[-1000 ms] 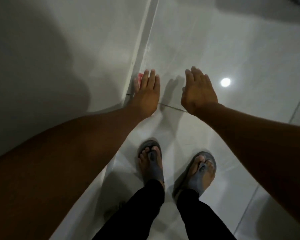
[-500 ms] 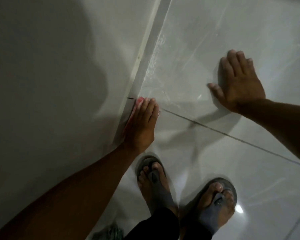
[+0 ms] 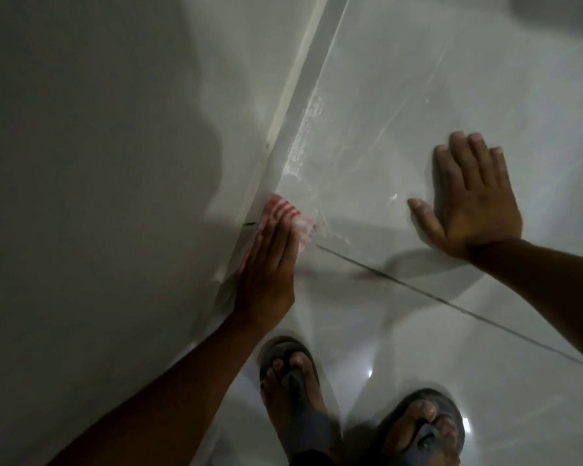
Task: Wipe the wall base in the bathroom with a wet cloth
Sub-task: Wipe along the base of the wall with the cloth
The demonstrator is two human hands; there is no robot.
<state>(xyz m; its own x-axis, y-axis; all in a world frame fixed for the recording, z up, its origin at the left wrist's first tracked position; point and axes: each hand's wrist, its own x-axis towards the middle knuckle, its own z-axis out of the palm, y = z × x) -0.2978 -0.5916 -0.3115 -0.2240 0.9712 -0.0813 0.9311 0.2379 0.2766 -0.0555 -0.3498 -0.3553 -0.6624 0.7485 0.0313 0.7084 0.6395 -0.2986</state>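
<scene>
Low down, left hand [image 3: 266, 267] lay flat, fingers straight and together, pressing the red-striped cloth [image 3: 283, 213] into the seam where wall base [image 3: 298, 102] met floor, likely to reach the joint. Right hand [image 3: 472, 200], fingers spread, rested on glossy wet tile [image 3: 418, 79], probably bracing. Cloth looked soft, limp; base smooth, pale.

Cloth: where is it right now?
Head view, left of centre: the cloth lies under the left hand, pressed against the wall base, just beside the floor's dark grout line.
</scene>
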